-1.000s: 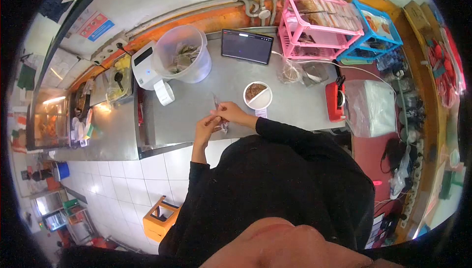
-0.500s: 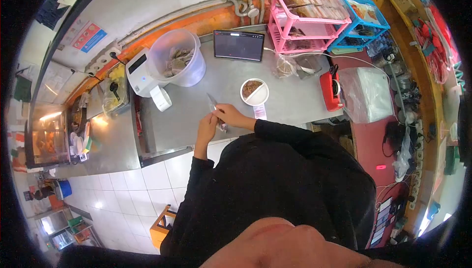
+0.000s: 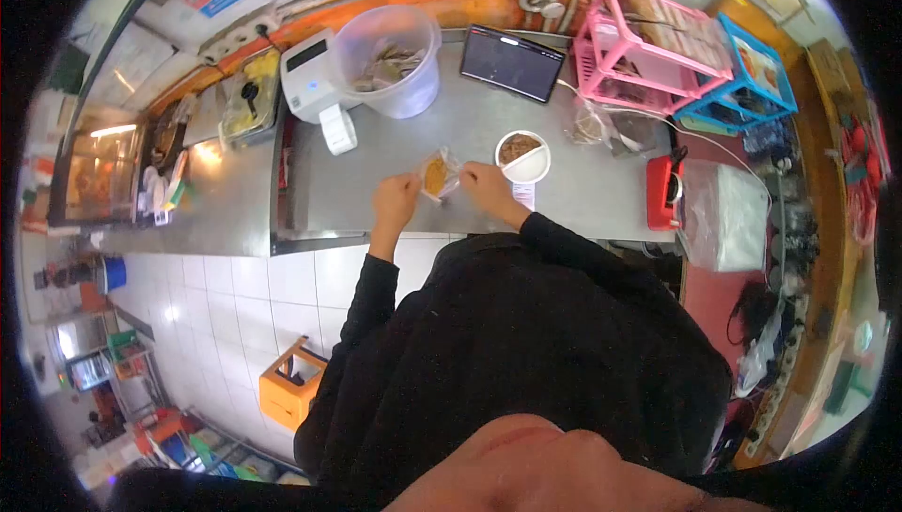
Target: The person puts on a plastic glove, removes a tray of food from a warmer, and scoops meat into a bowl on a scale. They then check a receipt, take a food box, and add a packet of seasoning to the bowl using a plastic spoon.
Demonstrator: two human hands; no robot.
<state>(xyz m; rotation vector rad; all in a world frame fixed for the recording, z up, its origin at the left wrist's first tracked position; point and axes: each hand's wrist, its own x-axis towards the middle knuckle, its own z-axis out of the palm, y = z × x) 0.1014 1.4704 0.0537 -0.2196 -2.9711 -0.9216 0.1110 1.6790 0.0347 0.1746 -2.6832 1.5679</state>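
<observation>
A small clear plastic bag (image 3: 435,176) with yellow-brown contents is stretched between my hands, above the front of the metal counter (image 3: 366,202). My left hand (image 3: 396,200) is closed at the bag's left edge. On its other edge my right hand (image 3: 487,189) is closed too, with the fingertips hidden. Just beyond my right hand stands a round white divided bowl (image 3: 529,168), brown food filling one half and the other half white. A printed label strip (image 3: 522,196) shows below the bowl, partly behind my right wrist.
A label printer (image 3: 315,80) and a translucent tub (image 3: 413,99) of packets stand at the back left. Behind the bowl is a tablet (image 3: 512,63). Pink (image 3: 648,47) and blue (image 3: 756,89) racks, a red device (image 3: 663,194) and plastic bags (image 3: 728,216) are at the right.
My hands have moved apart, and the bag now spreads between them with its yellow-brown contents showing. The camera view has shifted, so the counter things appear farther right.
</observation>
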